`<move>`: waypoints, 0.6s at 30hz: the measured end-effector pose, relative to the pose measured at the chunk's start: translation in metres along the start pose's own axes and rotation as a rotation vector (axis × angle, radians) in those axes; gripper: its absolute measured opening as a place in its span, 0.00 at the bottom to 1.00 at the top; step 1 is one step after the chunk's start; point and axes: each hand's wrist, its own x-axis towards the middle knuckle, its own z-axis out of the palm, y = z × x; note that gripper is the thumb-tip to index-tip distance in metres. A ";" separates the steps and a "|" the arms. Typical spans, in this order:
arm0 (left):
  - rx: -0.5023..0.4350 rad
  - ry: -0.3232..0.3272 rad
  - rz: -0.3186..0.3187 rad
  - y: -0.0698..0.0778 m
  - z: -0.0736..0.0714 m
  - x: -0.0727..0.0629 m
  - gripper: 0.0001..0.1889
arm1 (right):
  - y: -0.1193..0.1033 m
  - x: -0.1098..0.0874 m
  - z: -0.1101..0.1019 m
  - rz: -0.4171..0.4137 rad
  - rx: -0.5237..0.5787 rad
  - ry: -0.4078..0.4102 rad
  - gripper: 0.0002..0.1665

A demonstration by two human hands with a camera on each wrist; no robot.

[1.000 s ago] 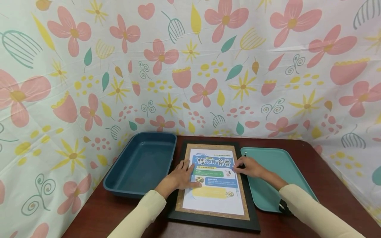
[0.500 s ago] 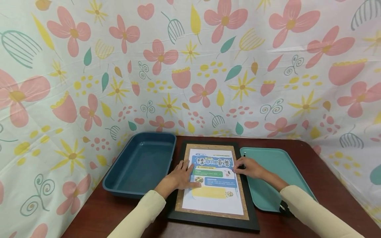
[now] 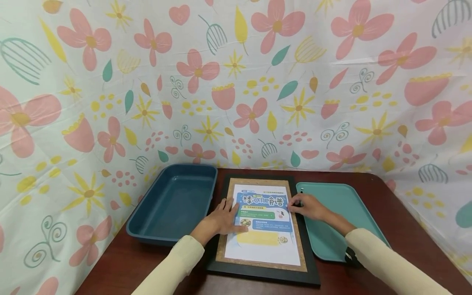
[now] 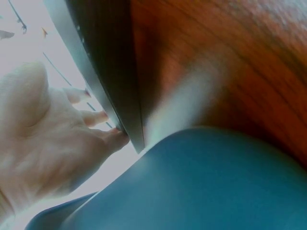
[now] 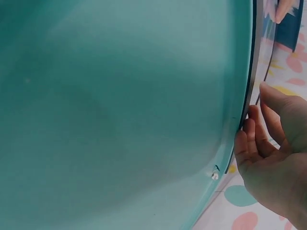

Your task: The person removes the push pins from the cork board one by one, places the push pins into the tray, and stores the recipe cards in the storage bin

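Observation:
A printed sheet (image 3: 263, 254) lies on a cork board (image 3: 303, 259) with a black frame (image 3: 312, 272). My left hand (image 3: 223, 219) rests flat on the sheet's left side, fingers spread and thumb pointing across it. At the sheet's right edge, my right hand (image 3: 307, 206) has its thumb and index fingertips close together against the paper, the other fingers curled. I cannot tell whether something small sits between those fingertips. The left wrist view shows the left hand's palm side (image 4: 53, 139) beside the frame's edge.
A deep blue tray (image 3: 147, 233) stands left of the board. To the right lies a shallow teal tray (image 3: 339, 241), with a small white piece (image 5: 215, 176) with a thin dark point near its far corner. The brown table (image 3: 380, 196) meets a flowered cloth (image 3: 236, 143) behind.
The head view has shifted very slightly. Both hands keep their places on the sheet, the right fingertips still at its right edge.

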 end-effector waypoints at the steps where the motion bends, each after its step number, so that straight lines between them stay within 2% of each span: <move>1: -0.001 0.001 0.001 0.000 0.000 0.000 0.54 | 0.000 0.001 0.000 0.013 0.002 0.000 0.03; 7: 0.005 0.012 0.006 -0.001 0.000 0.000 0.54 | 0.001 0.006 -0.003 0.053 -0.009 0.006 0.03; 18: 0.000 0.010 0.011 -0.001 0.001 0.000 0.54 | 0.014 0.005 -0.011 0.100 -0.057 0.083 0.03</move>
